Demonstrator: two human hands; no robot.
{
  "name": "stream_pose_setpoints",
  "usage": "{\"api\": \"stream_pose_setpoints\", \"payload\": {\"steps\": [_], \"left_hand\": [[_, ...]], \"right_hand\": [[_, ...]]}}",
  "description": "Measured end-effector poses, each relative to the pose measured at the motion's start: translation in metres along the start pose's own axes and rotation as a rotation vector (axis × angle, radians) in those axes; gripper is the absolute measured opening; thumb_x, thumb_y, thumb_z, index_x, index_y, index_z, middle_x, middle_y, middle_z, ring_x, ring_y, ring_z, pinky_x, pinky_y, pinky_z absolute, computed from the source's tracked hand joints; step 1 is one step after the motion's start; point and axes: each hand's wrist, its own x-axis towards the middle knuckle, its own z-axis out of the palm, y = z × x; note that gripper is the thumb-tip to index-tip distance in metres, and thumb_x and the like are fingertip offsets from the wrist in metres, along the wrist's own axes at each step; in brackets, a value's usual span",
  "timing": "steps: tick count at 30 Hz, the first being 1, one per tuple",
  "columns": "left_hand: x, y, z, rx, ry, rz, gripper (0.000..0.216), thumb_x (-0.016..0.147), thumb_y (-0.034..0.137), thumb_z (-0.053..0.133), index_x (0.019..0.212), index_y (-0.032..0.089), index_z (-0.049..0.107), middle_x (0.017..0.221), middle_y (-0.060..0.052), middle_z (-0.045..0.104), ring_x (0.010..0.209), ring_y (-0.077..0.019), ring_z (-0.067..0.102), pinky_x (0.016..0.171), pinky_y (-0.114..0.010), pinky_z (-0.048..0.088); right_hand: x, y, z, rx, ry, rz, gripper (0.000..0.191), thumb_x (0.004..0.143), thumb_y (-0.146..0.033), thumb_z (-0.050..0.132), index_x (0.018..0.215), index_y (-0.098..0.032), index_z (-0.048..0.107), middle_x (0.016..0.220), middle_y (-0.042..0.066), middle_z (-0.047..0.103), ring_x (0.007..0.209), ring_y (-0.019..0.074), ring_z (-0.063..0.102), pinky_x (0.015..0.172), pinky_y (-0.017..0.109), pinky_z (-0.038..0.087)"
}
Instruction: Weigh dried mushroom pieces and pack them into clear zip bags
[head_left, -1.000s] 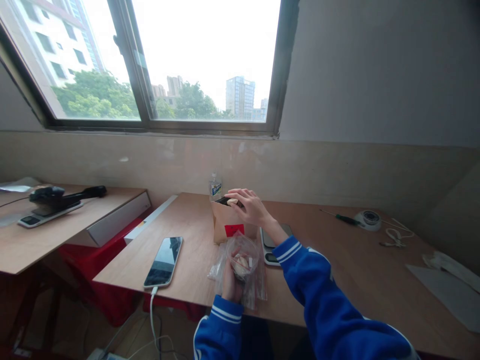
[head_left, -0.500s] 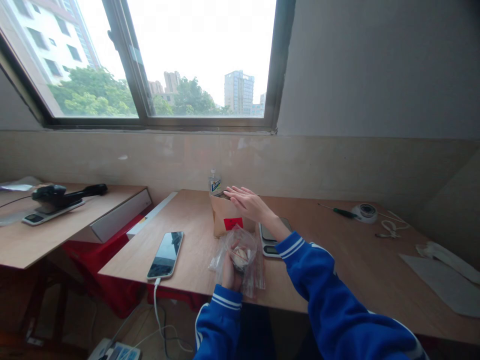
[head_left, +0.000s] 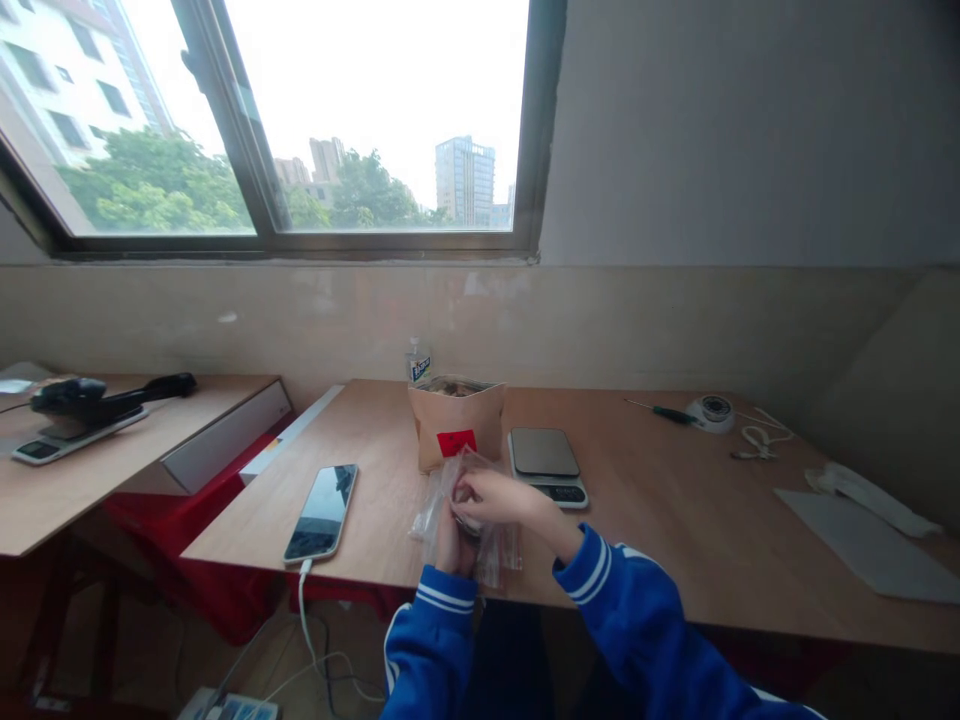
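Observation:
My left hand [head_left: 449,546] is wrapped around a clear plastic bag [head_left: 433,508] near the front edge of the table, holding it from below. Something pale lies inside, mostly covered by my fingers. Over the mouth of the bag, my right hand [head_left: 491,496] has its fingers curled and pinched together; whatever they grip is too small or hidden to name. Right behind stands a brown paper bag [head_left: 486,420] with a red label, its top open on dark, mixed contents. To its right sits a small digital scale [head_left: 545,455] with nothing on its plate.
A phone [head_left: 322,512] on a white charging cable lies left. A clear bottle [head_left: 418,362] stands behind the paper bag. At the right are a screwdriver [head_left: 671,414], a round white device [head_left: 711,413] and a grey sheet [head_left: 855,545]. A neighbouring table [head_left: 82,500] stands left.
My right hand has come down from the top of the paper bag to the plastic bag's mouth, its fingers now curled. My left hand still holds the plastic bag. The view has shifted slightly right.

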Motion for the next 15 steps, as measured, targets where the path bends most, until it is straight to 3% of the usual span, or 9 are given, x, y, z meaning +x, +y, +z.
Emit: {"api": "stream_pose_setpoints", "payload": {"steps": [5,10,15], "left_hand": [[0.001,0.001,-0.002,0.053,0.052,0.019,0.025,0.083,0.024,0.052,0.102,0.017,0.067,0.104,-0.007,0.070,0.108,-0.0212,0.060,0.098,-0.033,0.043],[0.001,-0.001,-0.001,0.036,-0.020,-0.054,0.032,0.080,0.037,0.056,0.098,0.013,0.069,0.104,-0.010,0.069,0.111,-0.0251,0.058,0.103,-0.039,0.039],[0.004,-0.004,-0.006,0.138,-0.019,0.043,0.032,0.079,0.038,0.058,0.098,0.015,0.068,0.104,-0.009,0.069,0.111,-0.0240,0.058,0.102,-0.039,0.039]], "right_hand": [[0.003,0.007,0.015,-0.033,-0.036,0.068,0.023,0.080,-0.029,0.057,0.093,-0.012,0.065,0.095,0.011,0.069,0.080,0.0202,0.061,0.066,0.026,0.044],[-0.004,0.023,0.018,-0.060,-0.102,-0.002,0.029,0.085,-0.036,0.050,0.071,-0.014,0.063,0.078,0.008,0.066,0.068,0.0169,0.056,0.060,0.026,0.040],[-0.011,0.030,0.024,0.032,0.086,-0.015,0.024,0.082,-0.036,0.056,0.071,-0.016,0.061,0.084,0.006,0.063,0.076,0.0166,0.055,0.065,0.026,0.040]]}}
